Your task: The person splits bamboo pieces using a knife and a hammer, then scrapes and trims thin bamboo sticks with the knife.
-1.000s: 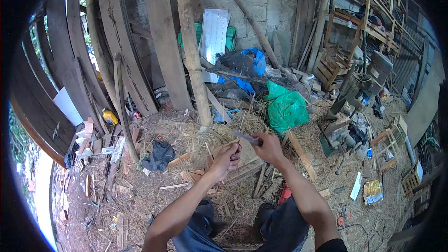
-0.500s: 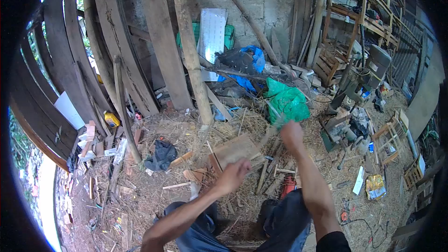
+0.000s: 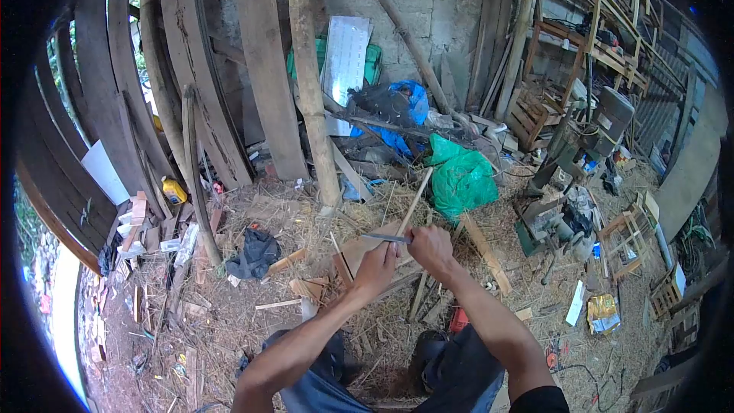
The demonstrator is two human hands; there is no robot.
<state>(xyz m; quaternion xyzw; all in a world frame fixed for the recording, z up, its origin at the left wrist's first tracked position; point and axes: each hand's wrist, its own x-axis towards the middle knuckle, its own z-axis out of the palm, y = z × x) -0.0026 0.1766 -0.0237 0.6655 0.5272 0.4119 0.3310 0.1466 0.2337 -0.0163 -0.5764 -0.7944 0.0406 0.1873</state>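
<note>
My left hand (image 3: 378, 269) is closed around the lower end of a thin wooden stick (image 3: 417, 197), which slants up and away from me. In my closed right hand (image 3: 432, 249) is a knife, its handle hidden by the fingers. The knife's narrow grey blade (image 3: 384, 238) points left and crosses the stick just above my left fingers. Both hands are close together in front of my knees. Beneath them lies a flat wooden board (image 3: 358, 251), partly covered by my left hand.
A green plastic bag (image 3: 462, 183) lies beyond my right hand, near a loose plank (image 3: 486, 254). A black plastic bag (image 3: 256, 254) is on the left. Wooden posts (image 3: 312, 76) stand ahead. Straw and wood scraps litter the floor. A small wooden frame (image 3: 623, 245) sits at right.
My right hand has come down and left with the knife, bringing the blade across the stick. My left hand has shifted slightly up and left. The view has tilted a little.
</note>
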